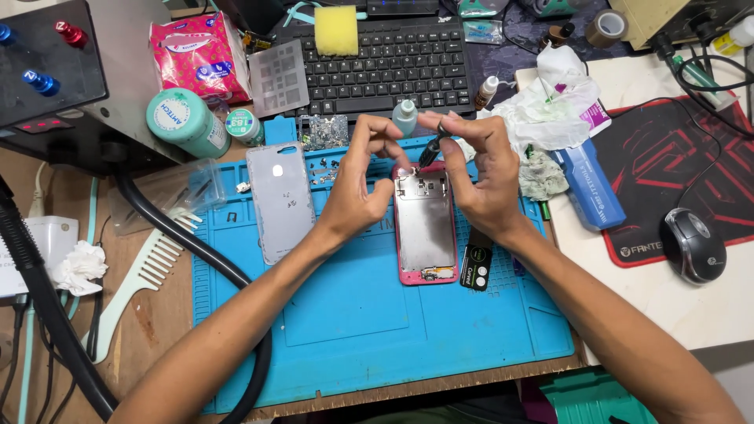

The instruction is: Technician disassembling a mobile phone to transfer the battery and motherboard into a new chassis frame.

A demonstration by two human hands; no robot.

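1. One view only, head camera; we see both hands over an opened phone (425, 226), pink-edged, lying face down on the blue work mat (353, 314), metal inner frame exposed.
2. Left hand (357, 188): fingers curled, fingertips resting on the phone's top-left corner; steadying it, not grasping anything we can make out.
3. Right hand (483, 177): pinching a thin dark tool (430, 149) between thumb and forefinger, tip aimed down at the phone's top edge; we cannot tell whether the tip touches.
4. Risk, our judgement: the tool tip could slip off the top edge and scratch the frame or jab the left fingertips, since they sit just beside it.
5. Risk: loose screws and small parts (326, 169) lie on the mat near the left hand; a wrist sweep could scatter them.
6. Risk: the small dropper bottle (405, 116) stands upright just behind the hands; a knock could tip it onto the phone.
7. Grey back cover (280, 200) lies apart to the left; the black hose (196, 251) crosses the mat near the left forearm and could snag.
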